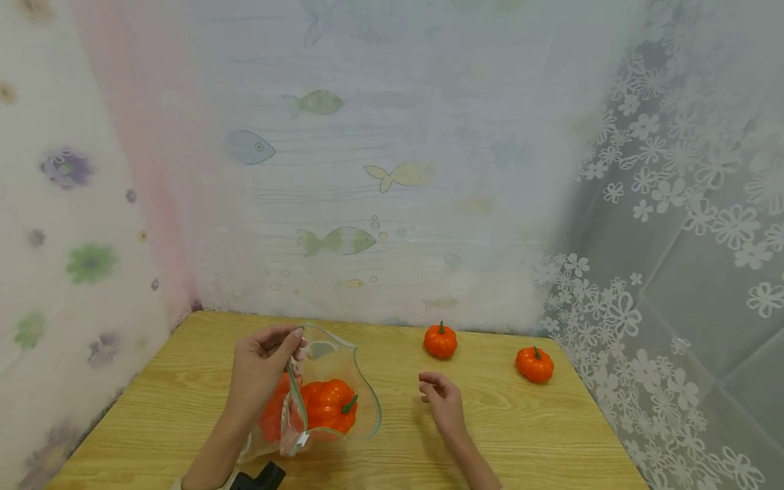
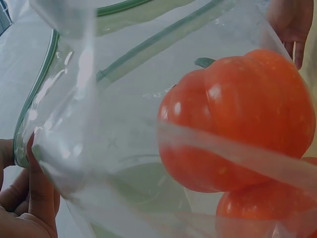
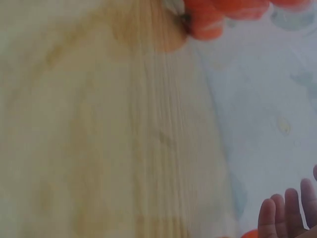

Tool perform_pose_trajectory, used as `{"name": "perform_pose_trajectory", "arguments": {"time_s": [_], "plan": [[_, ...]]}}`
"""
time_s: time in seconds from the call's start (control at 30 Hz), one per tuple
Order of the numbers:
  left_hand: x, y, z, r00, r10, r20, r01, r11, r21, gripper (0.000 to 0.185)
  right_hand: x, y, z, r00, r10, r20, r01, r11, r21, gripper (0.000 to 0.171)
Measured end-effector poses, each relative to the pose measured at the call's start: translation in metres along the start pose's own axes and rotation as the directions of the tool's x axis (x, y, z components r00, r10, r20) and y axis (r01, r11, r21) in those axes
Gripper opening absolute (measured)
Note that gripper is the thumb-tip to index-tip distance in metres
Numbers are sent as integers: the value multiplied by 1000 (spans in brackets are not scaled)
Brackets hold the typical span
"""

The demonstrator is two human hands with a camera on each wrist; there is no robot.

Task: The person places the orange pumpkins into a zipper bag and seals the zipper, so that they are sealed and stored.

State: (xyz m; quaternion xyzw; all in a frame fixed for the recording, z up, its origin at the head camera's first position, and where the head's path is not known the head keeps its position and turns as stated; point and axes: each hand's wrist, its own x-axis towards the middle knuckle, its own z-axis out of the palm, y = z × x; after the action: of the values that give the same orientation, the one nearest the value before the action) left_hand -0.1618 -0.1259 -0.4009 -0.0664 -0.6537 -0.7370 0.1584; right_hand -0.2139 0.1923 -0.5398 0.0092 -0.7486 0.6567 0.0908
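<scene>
Head view: a person's left hand (image 1: 263,367) pinches the green-zippered rim of a clear zip bag (image 1: 361,401), holding its mouth open above the wooden table (image 1: 520,435). Inside the bag sits an orange pumpkin (image 1: 327,405) with a green stem; a second orange one lies under it, at about 8 o'clock from the first, partly hidden by the hand and the plastic. The right hand (image 1: 442,401) is off to 3 o'clock of the bag, apart from it, fingers loosely curled and holding nothing, low over the table top. Two more small pumpkins stand loose on the table: the nearer pumpkin (image 1: 440,340) at 12 o'clock from the right hand, the far pumpkin (image 1: 535,364) at about 2 o'clock, well apart from each other. Left wrist view: fingers grip the bag's edge at lower left, both bagged pumpkins pressed against the film. Right wrist view is blurred; fingertips (image 3: 285,213) show straightish at lower right, over wood grain.
</scene>
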Motion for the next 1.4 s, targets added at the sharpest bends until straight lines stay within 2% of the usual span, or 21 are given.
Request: {"name": "perform_pose_trajectory", "arguments": {"time_s": [0.23,0.43,0.57,0.67,0.83,1.0,1.4], "plan": [[0,0,1,1000,-10,-23,9,1000,-8,23,21,10,-15,996,62,-56,-63,998,-16,31],[0,-1,0,1000,-13,-22,12,1000,-23,23,40,16,-27,992,30,-121,-29,1000,10,29],[1,-3,-1,1000,-9,-14,8,999,-36,23,51,8,-35,985,24,-173,-22,1000,16,29],[2,-4,-2,1000,-6,-10,6,999,-40,23,60,10,-39,977,20,-214,-29,999,-39,32],[4,-5,-2,1000,-4,-7,4,999,-42,22,77,27,-44,964,15,-267,-50,991,-124,44],[4,-5,-2,1000,-2,-4,2,999,-46,21,85,32,-47,962,38,-270,-85,983,-162,61],[0,-5,-1,1000,-6,0,6,999,-53,20,107,34,-44,979,110,-171,-137,978,-158,84]]}}
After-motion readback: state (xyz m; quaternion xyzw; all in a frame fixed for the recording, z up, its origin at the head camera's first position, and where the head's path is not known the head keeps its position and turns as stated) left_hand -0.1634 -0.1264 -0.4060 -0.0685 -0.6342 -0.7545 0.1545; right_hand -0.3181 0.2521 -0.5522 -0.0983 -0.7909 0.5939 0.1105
